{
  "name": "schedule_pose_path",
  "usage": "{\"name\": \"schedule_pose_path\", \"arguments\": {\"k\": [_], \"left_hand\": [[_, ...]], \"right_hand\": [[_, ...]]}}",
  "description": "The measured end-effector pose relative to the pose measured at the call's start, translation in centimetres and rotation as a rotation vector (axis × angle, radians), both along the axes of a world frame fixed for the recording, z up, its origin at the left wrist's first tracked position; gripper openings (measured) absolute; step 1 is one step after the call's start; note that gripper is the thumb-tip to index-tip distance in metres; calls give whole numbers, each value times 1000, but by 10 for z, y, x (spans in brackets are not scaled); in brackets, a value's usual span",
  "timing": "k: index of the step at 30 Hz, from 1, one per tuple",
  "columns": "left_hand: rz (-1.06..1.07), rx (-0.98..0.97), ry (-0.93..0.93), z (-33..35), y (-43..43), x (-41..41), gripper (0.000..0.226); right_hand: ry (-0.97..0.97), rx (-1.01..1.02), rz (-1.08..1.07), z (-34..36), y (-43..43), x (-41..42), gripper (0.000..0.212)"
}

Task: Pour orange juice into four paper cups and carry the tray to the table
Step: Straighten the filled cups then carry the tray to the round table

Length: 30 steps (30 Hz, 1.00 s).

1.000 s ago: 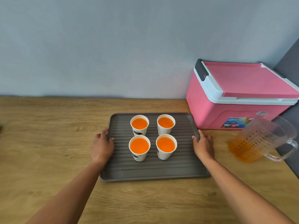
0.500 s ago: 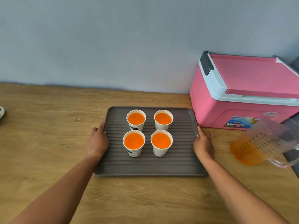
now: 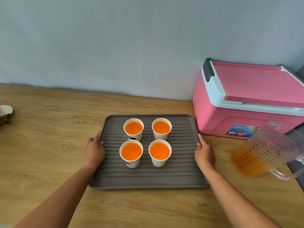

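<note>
A grey ribbed tray [image 3: 148, 178] lies on the wooden counter [image 3: 49, 145]. Several white paper cups full of orange juice stand on it in a square, such as the near left cup [image 3: 131, 153] and the far right cup [image 3: 161, 128]. My left hand [image 3: 93, 152] grips the tray's left rim, thumb over the edge. My right hand [image 3: 204, 153] grips the right rim the same way. A clear measuring jug [image 3: 263, 152] with some orange juice left in it stands to the right of the tray.
A pink cooler box [image 3: 246, 99] with a white lid rim stands at the back right, close to the tray's corner. A white object [image 3: 5, 111] shows at the left edge. A grey wall runs behind the counter.
The view has shifted so the tray sits further right and lower in frame. Both hands have closed more firmly round the tray's side rims. The cups stand as before.
</note>
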State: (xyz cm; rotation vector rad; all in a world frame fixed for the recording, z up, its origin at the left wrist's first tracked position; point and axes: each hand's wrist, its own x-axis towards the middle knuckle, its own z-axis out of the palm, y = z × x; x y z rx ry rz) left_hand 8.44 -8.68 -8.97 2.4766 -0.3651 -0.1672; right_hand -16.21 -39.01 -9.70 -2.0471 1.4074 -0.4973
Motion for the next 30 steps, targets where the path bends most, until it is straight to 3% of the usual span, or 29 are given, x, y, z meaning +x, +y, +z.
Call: {"name": "schedule_pose_path", "arguments": {"k": [15, 30], "left_hand": [[-63, -66, 36, 20, 42, -10, 53], [-283, -79, 57, 42, 93, -45, 54]], "right_hand": [[-67, -8, -76, 19, 57, -29, 48], [-95, 11, -272, 48, 165, -116, 45]]}}
